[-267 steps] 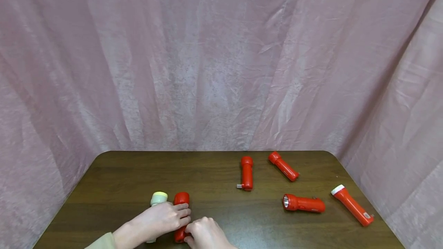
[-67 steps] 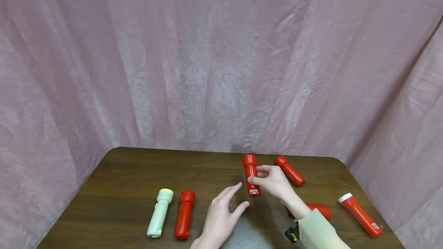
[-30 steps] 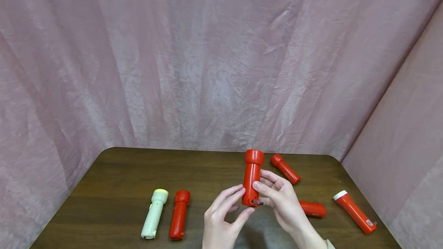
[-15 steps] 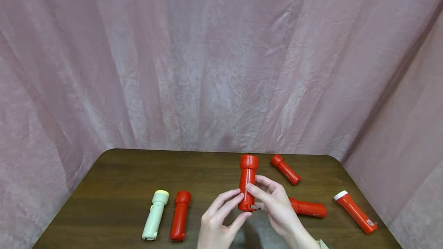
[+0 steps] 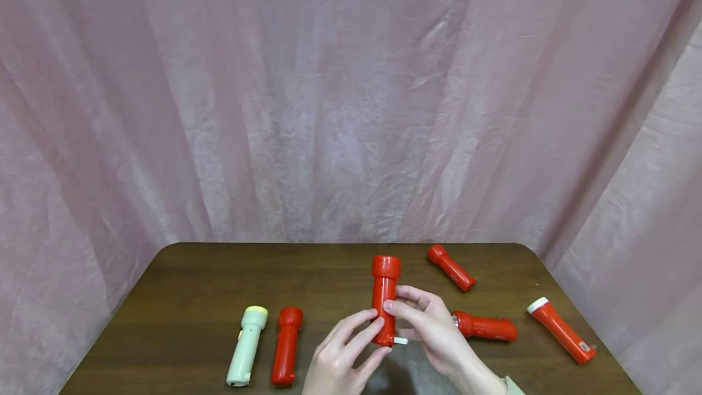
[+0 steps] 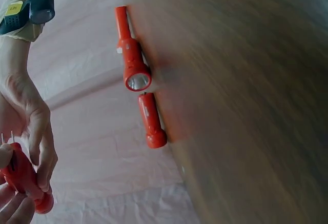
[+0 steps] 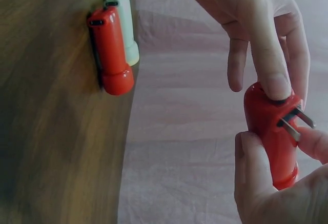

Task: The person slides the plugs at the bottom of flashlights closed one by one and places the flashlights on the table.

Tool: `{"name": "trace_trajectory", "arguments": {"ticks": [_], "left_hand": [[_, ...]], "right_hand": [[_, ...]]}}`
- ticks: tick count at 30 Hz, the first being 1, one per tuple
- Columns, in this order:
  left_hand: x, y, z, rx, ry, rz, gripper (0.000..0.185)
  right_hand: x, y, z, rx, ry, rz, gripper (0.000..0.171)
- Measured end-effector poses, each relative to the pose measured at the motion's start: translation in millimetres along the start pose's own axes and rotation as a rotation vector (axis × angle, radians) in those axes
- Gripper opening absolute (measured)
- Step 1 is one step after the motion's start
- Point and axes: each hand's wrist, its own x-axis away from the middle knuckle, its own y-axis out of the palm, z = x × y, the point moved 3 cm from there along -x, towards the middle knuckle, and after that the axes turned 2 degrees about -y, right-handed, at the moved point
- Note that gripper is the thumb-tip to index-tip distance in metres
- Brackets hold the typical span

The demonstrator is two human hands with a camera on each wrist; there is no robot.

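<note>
Both hands' fingers (image 7: 270, 75) pinch red torch (image 7: 271, 131), plug prongs (image 7: 294, 121) out.

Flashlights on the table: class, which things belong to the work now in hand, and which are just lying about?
In hand:
- red flashlight, held upright off the table, plug prongs folded out at its base
- left hand and right hand, both gripping it

Lying about:
- cream flashlight
- red flashlight beside it
- three red flashlights to the right
- wooden table
</note>
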Motion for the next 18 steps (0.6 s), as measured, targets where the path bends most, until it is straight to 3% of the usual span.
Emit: {"name": "trace_trajectory", "arguments": {"ticks": [8, 18], "left_hand": [[-0.2, -8.2, -5.9, 0.000, 0.078, -0.070, 0.033], [2.5, -11.9, -8.8, -0.003, 0.092, -0.085, 0.034]], "right_hand": [[2, 2, 3, 0.022, 0.026, -0.013, 0.058], [2, 8, 8, -0.022, 0.002, -0.040, 0.055]]}}
